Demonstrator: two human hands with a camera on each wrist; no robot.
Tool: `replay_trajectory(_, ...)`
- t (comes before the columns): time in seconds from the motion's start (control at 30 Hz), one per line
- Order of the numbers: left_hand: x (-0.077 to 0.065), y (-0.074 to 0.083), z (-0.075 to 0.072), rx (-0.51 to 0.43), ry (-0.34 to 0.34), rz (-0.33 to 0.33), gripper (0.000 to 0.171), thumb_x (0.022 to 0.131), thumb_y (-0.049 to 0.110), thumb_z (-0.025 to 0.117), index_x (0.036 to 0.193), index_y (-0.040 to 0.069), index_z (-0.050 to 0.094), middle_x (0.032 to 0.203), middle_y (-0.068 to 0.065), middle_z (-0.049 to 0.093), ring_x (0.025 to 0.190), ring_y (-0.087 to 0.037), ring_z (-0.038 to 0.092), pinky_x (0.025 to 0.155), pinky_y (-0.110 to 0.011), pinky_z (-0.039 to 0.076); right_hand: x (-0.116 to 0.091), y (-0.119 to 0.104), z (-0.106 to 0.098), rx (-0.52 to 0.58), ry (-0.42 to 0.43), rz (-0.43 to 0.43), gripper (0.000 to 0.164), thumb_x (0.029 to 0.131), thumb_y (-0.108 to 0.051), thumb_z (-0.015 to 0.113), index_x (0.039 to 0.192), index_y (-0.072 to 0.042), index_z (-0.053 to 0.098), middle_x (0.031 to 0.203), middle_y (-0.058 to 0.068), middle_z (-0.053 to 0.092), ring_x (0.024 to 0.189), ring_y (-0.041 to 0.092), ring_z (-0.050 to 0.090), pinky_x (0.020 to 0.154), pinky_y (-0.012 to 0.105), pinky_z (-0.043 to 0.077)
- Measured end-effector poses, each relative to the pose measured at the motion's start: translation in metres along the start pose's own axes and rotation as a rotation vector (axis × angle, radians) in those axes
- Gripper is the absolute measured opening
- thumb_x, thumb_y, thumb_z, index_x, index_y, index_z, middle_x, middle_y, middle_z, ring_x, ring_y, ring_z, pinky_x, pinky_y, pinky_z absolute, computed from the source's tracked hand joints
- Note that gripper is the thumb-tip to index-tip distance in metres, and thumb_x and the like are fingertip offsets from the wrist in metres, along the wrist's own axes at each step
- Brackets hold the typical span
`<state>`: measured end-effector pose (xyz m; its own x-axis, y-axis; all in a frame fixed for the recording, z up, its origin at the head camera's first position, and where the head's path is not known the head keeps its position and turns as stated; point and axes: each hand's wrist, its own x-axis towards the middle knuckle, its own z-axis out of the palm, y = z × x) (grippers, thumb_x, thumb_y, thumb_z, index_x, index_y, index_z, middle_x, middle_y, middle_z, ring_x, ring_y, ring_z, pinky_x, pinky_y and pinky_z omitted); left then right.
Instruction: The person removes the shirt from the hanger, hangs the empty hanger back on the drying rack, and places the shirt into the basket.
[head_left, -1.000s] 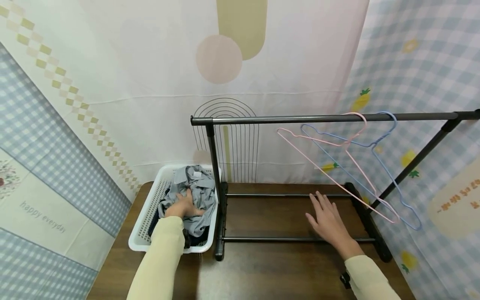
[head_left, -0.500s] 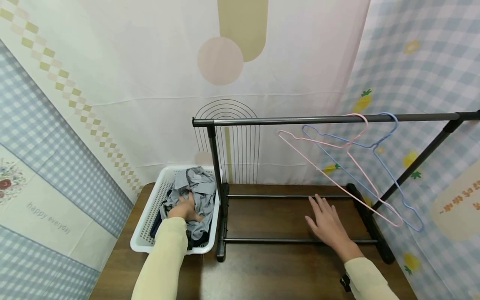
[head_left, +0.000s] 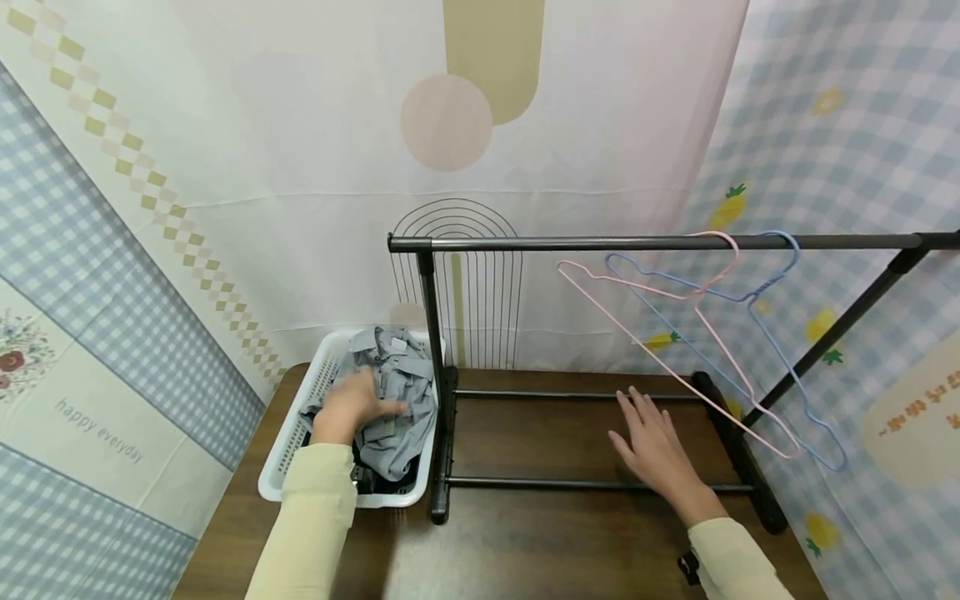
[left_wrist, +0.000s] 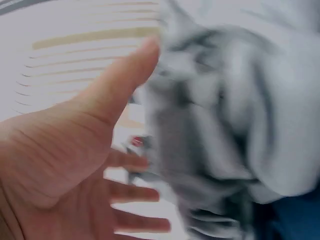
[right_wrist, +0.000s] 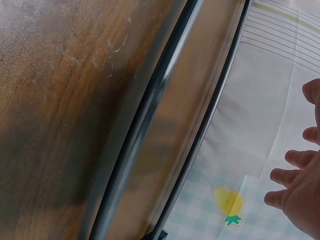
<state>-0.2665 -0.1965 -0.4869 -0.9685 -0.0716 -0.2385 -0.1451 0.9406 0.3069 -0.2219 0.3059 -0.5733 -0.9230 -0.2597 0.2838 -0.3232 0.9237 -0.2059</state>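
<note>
My left hand (head_left: 351,406) is over the left side of a white plastic basket (head_left: 279,454), thumb spread wide. In the left wrist view its fingers (left_wrist: 135,192) are extended beside a rumpled grey garment (left_wrist: 205,125), which looks blurred there. The garment fills most of the basket, with dark cloth (left_wrist: 295,217) under it. My right hand (head_left: 654,446) has its fingers extended above the base of a black clothes rack (head_left: 525,244), and nothing is in it. A pink hanger (head_left: 622,325) and a blue hanger (head_left: 780,342) hang from the right part of the rail.
The rack stands on a brown wooden table (head_left: 510,550), its left foot (head_left: 440,500) right by the basket. Two low crossbars (head_left: 540,482) join its feet. Patterned cloth (head_left: 315,125) covers the walls behind and at both sides.
My left hand has come up off the middle of the grey garment and shifted left, and the cloth lies differently. My right hand has stayed in place.
</note>
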Motion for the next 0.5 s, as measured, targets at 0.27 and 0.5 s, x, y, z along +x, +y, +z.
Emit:
replay_trajectory(0.27, 0.04, 0.017, 0.007, 0.009, 0.188, 0.152, 0.105, 0.099, 0.065, 0.055, 0.164, -0.003, 0.007, 0.168, -0.034, 0.0, 0.155, -0.056, 0.002, 0.121, -0.074, 0.012, 0.0, -0.003, -0.004, 0.013, 0.006, 0.003, 0.073, 0.099, -0.028, 0.07, 0.157, 0.0, 0.037, 0.161, 0.03, 0.034, 0.145, 0.054, 0.035, 0.112, 0.076, 0.029)
replay_trajectory(0.5, 0.061, 0.005, 0.033, -0.009, -0.038, 0.093, 0.111, 0.097, 0.066, 0.056, 0.164, -0.003, 0.001, 0.168, -0.034, -0.004, 0.154, -0.056, -0.001, 0.12, -0.075, 0.013, -0.004, -0.003, -0.005, 0.01, -0.008, 0.008, 0.073, 0.099, -0.029, 0.069, 0.157, 0.0, 0.037, 0.161, 0.031, 0.034, 0.145, 0.054, 0.036, 0.111, 0.076, 0.03)
